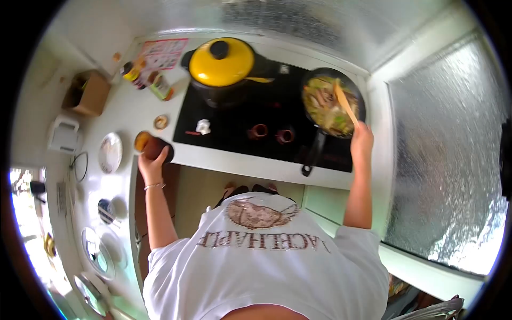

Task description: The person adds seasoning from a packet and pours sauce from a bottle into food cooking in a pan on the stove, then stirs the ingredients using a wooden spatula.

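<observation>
My left hand (153, 164) is wrapped round a dark brown jar (160, 149) at the counter's front edge. The jar looks tilted, with a tan-orange round end toward the left; its contents cannot be made out. Just above it on the counter lies a small round lid (160, 122). My right hand (362, 137) grips the handle of a wooden spatula (346, 104). The spatula's blade rests in a black frying pan (361, 90) among sliced vegetables and brownish pieces of food (326, 111). The pan's handle (314, 152) points toward me, untouched.
A dark pot with a yellow lid (226, 66) stands on the black cooktop (234, 128), back left. Seasoning bottles (160, 85), a cardboard box (88, 93) and a plate (110, 153) sit on the left counter. A frosted window (448, 149) borders the right.
</observation>
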A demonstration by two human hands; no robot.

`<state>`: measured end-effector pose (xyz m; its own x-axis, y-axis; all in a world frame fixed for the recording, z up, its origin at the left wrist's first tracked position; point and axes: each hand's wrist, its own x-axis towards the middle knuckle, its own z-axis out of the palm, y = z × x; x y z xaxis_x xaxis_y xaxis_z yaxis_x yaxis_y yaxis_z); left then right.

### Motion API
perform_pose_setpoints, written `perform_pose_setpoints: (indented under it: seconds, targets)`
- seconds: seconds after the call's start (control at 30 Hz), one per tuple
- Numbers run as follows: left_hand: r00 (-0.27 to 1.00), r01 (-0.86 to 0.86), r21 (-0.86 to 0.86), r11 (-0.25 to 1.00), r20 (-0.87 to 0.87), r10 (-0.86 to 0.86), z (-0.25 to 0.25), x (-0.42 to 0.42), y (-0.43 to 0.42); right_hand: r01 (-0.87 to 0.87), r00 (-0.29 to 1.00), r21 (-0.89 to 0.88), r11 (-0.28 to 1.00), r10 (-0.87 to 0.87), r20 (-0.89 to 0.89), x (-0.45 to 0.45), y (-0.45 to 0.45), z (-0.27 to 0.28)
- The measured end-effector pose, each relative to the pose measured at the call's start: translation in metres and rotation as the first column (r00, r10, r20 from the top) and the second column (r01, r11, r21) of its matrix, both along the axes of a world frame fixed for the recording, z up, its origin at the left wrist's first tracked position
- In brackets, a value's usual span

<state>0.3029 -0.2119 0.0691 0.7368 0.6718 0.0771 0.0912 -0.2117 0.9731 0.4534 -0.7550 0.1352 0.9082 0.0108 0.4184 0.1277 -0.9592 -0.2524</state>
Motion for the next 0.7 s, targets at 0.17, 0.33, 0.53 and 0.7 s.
perform_pose_setpoints:
  seconds: [0.17, 0.33, 0.53, 0.7]
  targets:
    - [0.973, -0.191, 0.097, 0.977, -0.110, 0.201, -0.001, 0.004, 0.030, 0.067, 0.984, 0.071, 0.995, -0.078, 0.159, -0.010, -0.002, -0.006]
    - [0.931, -0.353, 0.199, 0.914, -0.017, 0.364, -0.040, 0.021, 0.089, 0.020, 0.984, -0.052, 0.998, -0.010, 0.178, -0.027, 0.001, -0.006]
    - [0.904, -0.427, 0.109, 0.897, 0.023, 0.428, -0.075, 0.066, 0.171, 0.137, 0.989, -0.030, 0.990, -0.135, 0.051, -0.056, 0.020, -0.003]
    - [0.884, -0.427, 0.195, 0.883, -0.117, 0.453, -0.080, 0.094, 0.179, 0.136, 0.979, -0.046, 0.990, -0.127, 0.157, -0.071, 0.025, -0.003]
